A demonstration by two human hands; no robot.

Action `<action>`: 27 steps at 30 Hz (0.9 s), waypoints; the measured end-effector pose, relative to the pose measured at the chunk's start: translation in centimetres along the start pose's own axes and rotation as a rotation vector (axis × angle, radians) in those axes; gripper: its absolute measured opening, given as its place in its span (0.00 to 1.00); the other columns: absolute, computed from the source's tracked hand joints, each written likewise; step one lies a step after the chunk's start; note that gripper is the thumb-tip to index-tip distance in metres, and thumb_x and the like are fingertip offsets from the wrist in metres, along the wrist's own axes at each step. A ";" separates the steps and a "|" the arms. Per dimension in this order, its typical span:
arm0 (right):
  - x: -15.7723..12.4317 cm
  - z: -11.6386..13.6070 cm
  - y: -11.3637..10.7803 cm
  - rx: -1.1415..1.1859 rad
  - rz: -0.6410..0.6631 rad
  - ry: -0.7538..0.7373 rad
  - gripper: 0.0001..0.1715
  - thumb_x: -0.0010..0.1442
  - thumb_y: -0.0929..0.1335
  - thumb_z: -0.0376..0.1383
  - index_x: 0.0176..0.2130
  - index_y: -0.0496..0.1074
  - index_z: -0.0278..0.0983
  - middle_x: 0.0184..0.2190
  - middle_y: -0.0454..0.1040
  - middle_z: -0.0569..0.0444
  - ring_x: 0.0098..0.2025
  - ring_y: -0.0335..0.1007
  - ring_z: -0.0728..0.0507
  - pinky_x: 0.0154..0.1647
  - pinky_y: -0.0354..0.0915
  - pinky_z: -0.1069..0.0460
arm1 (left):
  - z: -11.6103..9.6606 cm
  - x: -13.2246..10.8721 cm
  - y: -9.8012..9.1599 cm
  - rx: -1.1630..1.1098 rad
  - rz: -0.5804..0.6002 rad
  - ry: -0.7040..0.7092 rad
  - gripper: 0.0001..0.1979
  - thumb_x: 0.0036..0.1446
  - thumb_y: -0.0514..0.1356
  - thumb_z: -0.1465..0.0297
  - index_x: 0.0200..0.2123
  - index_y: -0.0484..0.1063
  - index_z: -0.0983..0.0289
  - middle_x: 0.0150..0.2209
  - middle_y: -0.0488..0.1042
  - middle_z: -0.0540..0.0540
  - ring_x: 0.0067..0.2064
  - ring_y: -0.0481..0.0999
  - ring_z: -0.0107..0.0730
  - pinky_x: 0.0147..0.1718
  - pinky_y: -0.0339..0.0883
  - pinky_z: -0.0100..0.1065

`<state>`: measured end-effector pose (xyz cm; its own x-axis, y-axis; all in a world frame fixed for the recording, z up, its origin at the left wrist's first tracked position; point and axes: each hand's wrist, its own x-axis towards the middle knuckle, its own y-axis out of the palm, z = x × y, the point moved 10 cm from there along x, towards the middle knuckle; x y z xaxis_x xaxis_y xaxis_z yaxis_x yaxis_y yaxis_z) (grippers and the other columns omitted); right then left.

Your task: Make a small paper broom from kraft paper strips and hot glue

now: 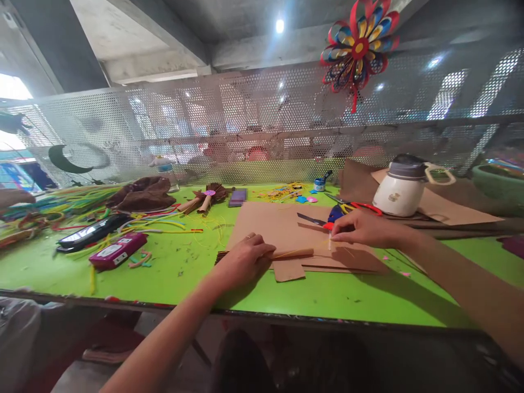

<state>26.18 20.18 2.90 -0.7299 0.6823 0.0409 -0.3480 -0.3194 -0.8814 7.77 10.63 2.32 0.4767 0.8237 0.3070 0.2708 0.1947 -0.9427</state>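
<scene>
My left hand (248, 252) is closed around a thin rolled brown paper tube (297, 253), pressing it down on brown paper sheets (262, 221). A dark fringed end (221, 256) shows beside the wrist. Under the tube, a small brown paper piece (289, 270) sticks out toward me. My right hand (352, 229) pinches a short whitish strip (329, 241) upright, just right of the tube's end; its exact kind is unclear. Right behind these fingers lie scissors (311, 219) with a dark blade pointing left, their handles partly hidden by the hand.
Behind the sheets are finished fringed paper rolls (209, 197), a small blue jar (319, 184) and yellow threads (282, 192). A white jug (399, 188) stands at right on brown paper. At left lie a black phone-like object (92, 232), a purple box (118, 251) and coloured pipe cleaners (164, 225).
</scene>
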 end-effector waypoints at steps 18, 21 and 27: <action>-1.1 -2.1 0.4 -0.141 -0.075 0.086 0.14 0.57 0.65 0.41 0.31 0.77 0.38 0.29 0.77 0.51 0.31 0.69 0.43 0.32 0.60 0.50 | 1.3 -0.2 0.3 -0.072 0.020 -0.064 0.13 0.64 0.49 0.68 0.45 0.71 0.62 0.38 0.68 0.56 0.39 0.69 0.33 0.40 0.62 0.33; -1.5 -1.4 0.2 -0.193 -0.059 0.074 0.13 0.57 0.65 0.42 0.33 0.78 0.39 0.33 0.78 0.50 0.34 0.70 0.42 0.35 0.62 0.49 | 1.0 -0.3 0.3 -0.052 0.009 -0.050 0.13 0.63 0.50 0.69 0.43 0.72 0.63 0.36 0.68 0.56 0.39 0.69 0.33 0.40 0.62 0.33; -2.0 5.4 -1.8 -0.229 -0.322 -0.120 0.11 0.60 0.65 0.38 0.35 0.76 0.36 0.34 0.75 0.48 0.36 0.68 0.44 0.37 0.62 0.50 | 1.0 -0.3 0.3 -0.040 -0.032 -0.060 0.12 0.62 0.51 0.69 0.39 0.74 0.64 0.38 0.69 0.57 0.37 0.70 0.31 0.39 0.63 0.33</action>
<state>25.10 15.79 6.98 -0.6732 0.6377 0.3743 -0.4399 0.0615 -0.8960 6.87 10.98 1.84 0.4170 0.8480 0.3271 0.3190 0.2004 -0.9263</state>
